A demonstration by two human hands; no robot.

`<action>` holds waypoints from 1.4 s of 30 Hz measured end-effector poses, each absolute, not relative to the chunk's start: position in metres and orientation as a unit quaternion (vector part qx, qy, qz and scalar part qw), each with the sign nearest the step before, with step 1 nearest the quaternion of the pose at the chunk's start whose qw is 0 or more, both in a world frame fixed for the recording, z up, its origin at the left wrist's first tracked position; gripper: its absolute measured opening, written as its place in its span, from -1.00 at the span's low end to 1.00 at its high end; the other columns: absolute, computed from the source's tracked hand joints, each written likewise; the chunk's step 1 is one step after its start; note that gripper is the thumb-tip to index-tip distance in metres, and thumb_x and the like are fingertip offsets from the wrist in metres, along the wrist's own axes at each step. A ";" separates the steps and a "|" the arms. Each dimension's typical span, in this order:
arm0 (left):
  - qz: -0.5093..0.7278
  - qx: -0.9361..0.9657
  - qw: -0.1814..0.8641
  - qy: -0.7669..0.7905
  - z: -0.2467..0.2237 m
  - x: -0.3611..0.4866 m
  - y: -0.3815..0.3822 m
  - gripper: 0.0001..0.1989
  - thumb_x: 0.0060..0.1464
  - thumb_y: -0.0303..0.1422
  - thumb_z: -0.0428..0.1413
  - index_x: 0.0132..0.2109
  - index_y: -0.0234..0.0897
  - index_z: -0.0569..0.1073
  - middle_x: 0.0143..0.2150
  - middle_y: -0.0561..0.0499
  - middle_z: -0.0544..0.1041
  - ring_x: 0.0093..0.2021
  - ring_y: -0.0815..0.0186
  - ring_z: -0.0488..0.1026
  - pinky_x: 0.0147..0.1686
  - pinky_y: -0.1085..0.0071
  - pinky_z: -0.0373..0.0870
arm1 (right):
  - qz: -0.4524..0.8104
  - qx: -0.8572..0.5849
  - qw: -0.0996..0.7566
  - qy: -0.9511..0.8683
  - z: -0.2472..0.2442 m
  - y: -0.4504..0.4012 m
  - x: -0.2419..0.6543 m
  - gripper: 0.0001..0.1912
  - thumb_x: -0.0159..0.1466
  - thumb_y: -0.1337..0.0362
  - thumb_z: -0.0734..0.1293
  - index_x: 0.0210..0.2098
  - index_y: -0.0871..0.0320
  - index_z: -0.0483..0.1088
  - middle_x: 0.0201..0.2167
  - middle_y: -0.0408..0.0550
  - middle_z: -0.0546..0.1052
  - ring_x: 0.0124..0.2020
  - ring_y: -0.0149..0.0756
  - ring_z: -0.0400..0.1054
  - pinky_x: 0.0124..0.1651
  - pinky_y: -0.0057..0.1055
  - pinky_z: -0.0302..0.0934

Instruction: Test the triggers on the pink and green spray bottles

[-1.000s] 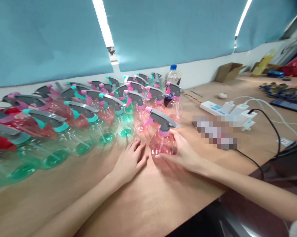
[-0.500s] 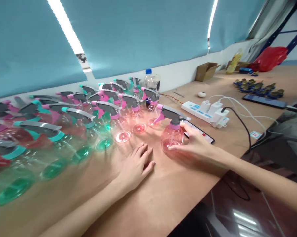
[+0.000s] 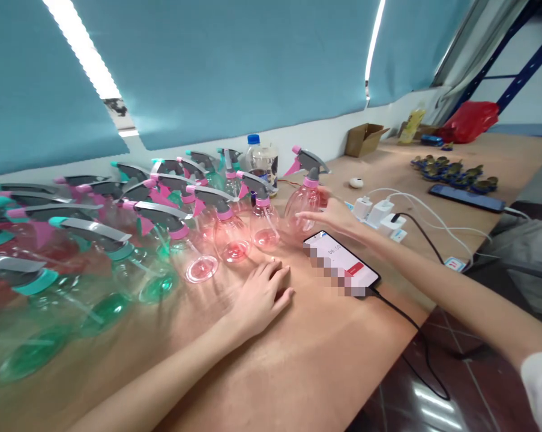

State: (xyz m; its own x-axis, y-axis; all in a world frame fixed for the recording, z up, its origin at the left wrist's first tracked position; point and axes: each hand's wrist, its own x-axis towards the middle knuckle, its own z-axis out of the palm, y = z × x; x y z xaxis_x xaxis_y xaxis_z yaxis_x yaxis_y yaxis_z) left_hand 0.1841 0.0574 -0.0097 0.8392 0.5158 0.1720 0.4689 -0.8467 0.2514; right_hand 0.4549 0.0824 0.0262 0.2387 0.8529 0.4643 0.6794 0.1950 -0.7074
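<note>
My right hand (image 3: 331,210) grips the body of a clear red spray bottle (image 3: 301,207) with a pink and grey trigger head, behind the lit phone (image 3: 343,261). Just left of it stands another red spray bottle (image 3: 265,225). My left hand (image 3: 264,294) rests on the brown tabletop (image 3: 271,372) with its fingers apart and nothing in it. Rows of spray bottles with green or red bases fill the left side, among them a green one (image 3: 156,285) and a red one (image 3: 201,264).
At the back stands a bottle with a blue cap (image 3: 254,159). A power strip with chargers (image 3: 381,213), an open cardboard box (image 3: 364,139), a second phone (image 3: 466,198) and small blue-and-gold items (image 3: 455,174) lie to the right. A black cable hangs over the table edge.
My right hand has moved the red spray bottle back, toward the wall, beside the other bottles. The lit phone is now uncovered. My left hand still rests on the table; the view has shifted slightly.
</note>
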 end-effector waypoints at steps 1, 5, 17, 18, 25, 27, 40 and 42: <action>0.117 0.954 0.101 0.258 -0.010 0.184 0.058 -0.58 0.28 -0.23 0.00 0.18 -0.36 0.33 0.21 -0.25 0.36 0.23 0.02 0.28 0.19 0.06 0.29 | 0.092 -0.629 0.471 -0.611 0.023 0.086 0.454 -0.26 -0.02 -0.04 0.53 0.07 0.10 0.34 -0.04 0.03 0.54 -0.05 -0.05 0.44 0.05 -0.08 0.30; 0.113 0.954 0.102 0.259 -0.011 0.184 0.057 -0.58 0.27 -0.23 0.01 0.17 -0.36 0.34 0.22 -0.25 0.35 0.24 0.02 0.27 0.20 0.05 0.28 | 0.096 -0.639 0.456 -0.612 0.011 0.093 0.449 -0.23 -0.06 -0.04 0.55 0.06 0.15 0.34 -0.05 0.09 0.54 -0.05 -0.02 0.44 0.06 -0.07 0.28; 0.112 0.953 0.110 0.260 -0.009 0.184 0.056 -0.60 0.26 -0.24 0.01 0.16 -0.35 0.34 0.21 -0.25 0.36 0.24 0.01 0.26 0.19 0.04 0.29 | 0.102 -0.638 0.434 -0.628 0.003 0.093 0.443 -0.29 -0.01 0.00 0.53 0.06 0.12 0.34 -0.01 0.07 0.52 -0.02 -0.04 0.43 0.05 -0.09 0.28; 0.114 0.952 0.110 0.261 -0.009 0.184 0.056 -0.60 0.26 -0.24 0.02 0.16 -0.34 0.34 0.22 -0.25 0.36 0.24 0.01 0.26 0.19 0.03 0.29 | 0.100 -0.638 0.432 -0.630 0.003 0.094 0.443 -0.30 0.00 0.00 0.53 0.06 0.11 0.34 -0.01 0.06 0.52 -0.02 -0.04 0.43 0.06 -0.10 0.28; 0.121 0.952 0.111 0.259 -0.010 0.184 0.055 -0.60 0.26 -0.24 0.02 0.15 -0.35 0.35 0.21 -0.25 0.36 0.24 0.01 0.27 0.20 0.04 0.27 | 0.093 -0.639 0.412 -0.643 0.005 0.097 0.445 -0.38 0.04 -0.03 0.49 0.02 0.10 0.40 -0.05 0.03 0.55 -0.03 -0.01 0.45 0.07 -0.10 0.28; 0.123 0.952 0.112 0.259 -0.010 0.184 0.055 -0.60 0.26 -0.24 0.02 0.15 -0.35 0.35 0.21 -0.25 0.36 0.24 0.01 0.27 0.20 0.04 0.27 | 0.090 -0.643 0.408 -0.642 0.006 0.098 0.445 -0.39 0.04 -0.05 0.49 0.00 0.10 0.41 -0.07 0.03 0.56 -0.05 0.01 0.46 0.05 -0.09 0.30; 0.124 0.952 0.116 0.256 -0.013 0.184 0.056 -0.57 0.26 -0.23 0.03 0.18 -0.36 0.34 0.23 -0.27 0.35 0.24 0.02 0.28 0.20 0.03 0.28 | 0.082 -0.643 0.407 -0.643 0.006 0.099 0.440 -0.37 0.05 -0.03 0.49 0.04 0.10 0.40 -0.05 0.06 0.56 -0.03 0.05 0.46 0.05 -0.03 0.31; 0.121 0.952 0.115 0.255 -0.013 0.184 0.056 -0.56 0.26 -0.23 0.03 0.18 -0.38 0.34 0.23 -0.27 0.36 0.25 0.02 0.27 0.21 0.05 0.27 | 0.082 -0.640 0.410 -0.644 0.006 0.099 0.441 -0.30 0.03 -0.02 0.50 0.10 0.11 0.35 0.04 0.09 0.51 0.05 0.08 0.41 0.11 -0.01 0.27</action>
State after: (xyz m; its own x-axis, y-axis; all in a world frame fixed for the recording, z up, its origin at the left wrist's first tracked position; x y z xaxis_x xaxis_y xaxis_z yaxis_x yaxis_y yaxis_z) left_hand 0.1837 0.0560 -0.0128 0.8408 0.5135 0.1714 0.4579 -0.8435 0.2807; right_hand 0.4411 0.0987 0.0056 0.1564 0.8923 0.4234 0.7578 0.1666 -0.6309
